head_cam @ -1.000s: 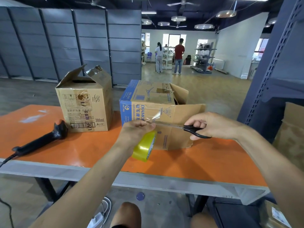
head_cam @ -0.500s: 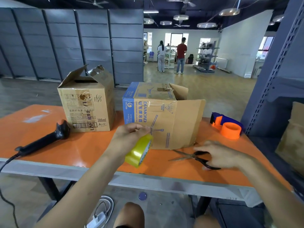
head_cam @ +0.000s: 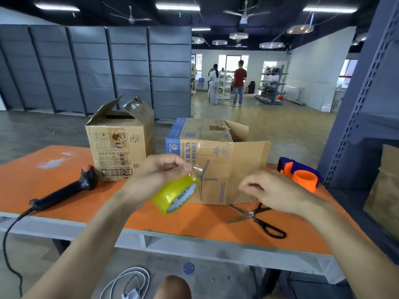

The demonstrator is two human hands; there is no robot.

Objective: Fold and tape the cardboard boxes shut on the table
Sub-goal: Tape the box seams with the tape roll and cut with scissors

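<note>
Warehouse floor, grey shelving behind, two people far off by the windows; work surface is an orange table (head_cam: 194, 221). Left hand (head_cam: 159, 175) is raised over the near edge and grips the yellow tape roll (head_cam: 174, 195), with thumb and forefinger pinching what looks like the loose tape end at the top. Right hand (head_cam: 272, 190) is slightly blurred, its fingers loosely curled and holding nothing as far as can be told. It hovers just in front of the box's lower right corner. Change noted: a second ago this hand was working the scissors (head_cam: 259, 219) at the tape. Half a second ago it was setting them down, and now they lie flat on the table just below it, let go. Judgement: the cut is done and the free hand is coming back to press or guide tape. Just behind both hands stands the blue-and-brown box (head_cam: 216, 169), top folded down. Its side flap (head_cam: 248, 169) sticks out to the right, not yet taped. The brown box (head_cam: 118, 143) stands further left with its top flaps up, untouched. A black scanner (head_cam: 62, 192) lies at the left of the table, and an orange-and-blue tape dispenser (head_cam: 302, 173) sits at the far right. Both boxes are unsealed, so the task looks less than half done.
</note>
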